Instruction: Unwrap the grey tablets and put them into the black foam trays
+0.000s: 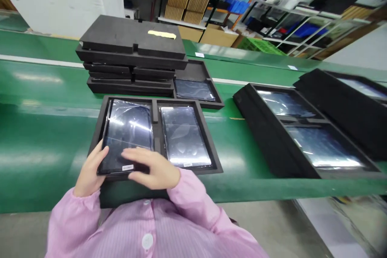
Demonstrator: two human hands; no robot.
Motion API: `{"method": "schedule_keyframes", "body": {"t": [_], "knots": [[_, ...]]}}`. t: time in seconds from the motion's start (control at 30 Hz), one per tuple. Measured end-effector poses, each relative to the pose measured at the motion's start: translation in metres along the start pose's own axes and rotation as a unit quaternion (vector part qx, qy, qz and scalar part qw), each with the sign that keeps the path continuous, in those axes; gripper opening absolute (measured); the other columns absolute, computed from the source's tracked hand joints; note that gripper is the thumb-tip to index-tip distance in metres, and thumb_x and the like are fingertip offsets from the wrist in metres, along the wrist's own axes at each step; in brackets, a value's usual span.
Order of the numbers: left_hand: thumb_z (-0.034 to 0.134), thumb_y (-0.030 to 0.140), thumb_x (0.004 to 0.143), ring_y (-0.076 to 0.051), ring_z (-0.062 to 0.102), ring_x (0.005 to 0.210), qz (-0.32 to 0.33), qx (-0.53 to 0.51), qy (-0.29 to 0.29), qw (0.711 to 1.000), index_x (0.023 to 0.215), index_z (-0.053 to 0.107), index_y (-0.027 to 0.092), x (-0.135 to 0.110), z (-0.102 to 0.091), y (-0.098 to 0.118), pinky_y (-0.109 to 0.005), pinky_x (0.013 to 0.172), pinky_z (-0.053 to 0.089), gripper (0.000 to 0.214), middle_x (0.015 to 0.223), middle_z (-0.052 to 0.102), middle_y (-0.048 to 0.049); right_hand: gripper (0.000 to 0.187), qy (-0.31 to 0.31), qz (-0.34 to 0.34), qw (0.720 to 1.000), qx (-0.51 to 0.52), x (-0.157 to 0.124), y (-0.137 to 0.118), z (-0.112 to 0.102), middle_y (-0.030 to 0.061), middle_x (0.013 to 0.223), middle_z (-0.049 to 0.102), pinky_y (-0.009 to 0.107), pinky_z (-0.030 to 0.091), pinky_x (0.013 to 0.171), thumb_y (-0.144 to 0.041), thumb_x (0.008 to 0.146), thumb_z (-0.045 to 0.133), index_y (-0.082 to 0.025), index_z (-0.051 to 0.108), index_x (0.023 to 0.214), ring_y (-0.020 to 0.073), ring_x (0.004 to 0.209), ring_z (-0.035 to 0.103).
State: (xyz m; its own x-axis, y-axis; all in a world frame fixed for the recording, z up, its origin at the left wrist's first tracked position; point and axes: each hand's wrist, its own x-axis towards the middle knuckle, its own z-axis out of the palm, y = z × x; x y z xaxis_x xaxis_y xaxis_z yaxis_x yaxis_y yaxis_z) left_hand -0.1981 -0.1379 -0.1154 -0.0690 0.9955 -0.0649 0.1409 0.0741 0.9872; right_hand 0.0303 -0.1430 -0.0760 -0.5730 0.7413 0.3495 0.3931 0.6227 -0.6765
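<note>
A black tablet (pixel 128 127) in clear film, with a small white label at its near edge, lies slightly askew over the left compartment of a black foam tray (pixel 215 157). My left hand (pixel 90 171) grips its near left edge, with the thumb at the rim and the other fingers partly hidden. Over its near right part, my right hand (pixel 154 167) is stretched out with fingers apart; whether they touch the glass I cannot tell. A second tablet (pixel 185 135) rests flat in the tray's right compartment.
Behind the tray stands a stack of black foam trays (pixel 130 54), beside another tray holding a tablet (pixel 195 89). More foam trays with tablets (pixel 323 145) lie to the right on the green work surface (pixel 39 137). Shelves with cardboard boxes (pixel 184 8) stand farther back.
</note>
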Motion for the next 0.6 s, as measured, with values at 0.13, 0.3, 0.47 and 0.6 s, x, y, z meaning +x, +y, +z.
{"method": "schedule_keyframes", "body": {"t": [0.13,0.3,0.47,0.6], "knots": [[0.049,0.051,0.089,-0.029,0.037,0.146,-0.028,0.181,-0.043,0.982,0.149,0.040,0.017,0.010,0.000,0.013,-0.045,0.123,0.026,0.069,0.156,0.042,-0.0119,0.041,0.241,0.297,0.917,-0.118,-0.041,0.038,-0.062,0.0113,0.136,0.063,0.038,0.040,0.115,-0.031,0.090,0.056,-0.017,0.063,0.128,0.0224,0.131,0.055],[0.029,0.047,0.094,-0.041,0.049,0.134,0.004,0.424,0.008,0.906,0.149,0.032,-0.001,0.015,0.018,0.002,-0.055,0.112,0.039,0.073,0.142,0.050,-0.0291,0.056,0.264,0.542,0.777,-0.183,-0.083,0.075,-0.109,0.0249,0.132,0.061,0.050,0.043,0.105,-0.035,0.087,0.059,-0.006,0.056,0.135,0.0372,0.125,0.057],[0.035,0.046,0.094,-0.047,0.021,0.148,0.186,0.515,0.056,0.835,0.136,0.051,0.005,-0.004,0.022,0.012,-0.063,0.116,0.026,0.061,0.153,0.033,-0.0290,0.033,0.225,0.581,0.772,-0.126,-0.095,0.092,-0.123,0.0178,0.092,0.074,0.042,0.051,0.084,-0.041,0.085,0.062,-0.011,0.073,0.094,0.0345,0.093,0.070],[0.051,0.059,0.084,-0.052,0.035,0.139,0.091,0.496,0.116,0.856,0.136,0.046,0.017,-0.011,-0.006,0.021,-0.070,0.105,0.037,0.067,0.139,0.050,-0.0233,0.021,0.238,0.548,0.799,-0.067,-0.102,0.090,-0.126,0.0093,0.078,0.071,0.035,0.049,0.077,-0.033,0.085,0.060,-0.016,0.071,0.078,0.0261,0.080,0.068]]}}
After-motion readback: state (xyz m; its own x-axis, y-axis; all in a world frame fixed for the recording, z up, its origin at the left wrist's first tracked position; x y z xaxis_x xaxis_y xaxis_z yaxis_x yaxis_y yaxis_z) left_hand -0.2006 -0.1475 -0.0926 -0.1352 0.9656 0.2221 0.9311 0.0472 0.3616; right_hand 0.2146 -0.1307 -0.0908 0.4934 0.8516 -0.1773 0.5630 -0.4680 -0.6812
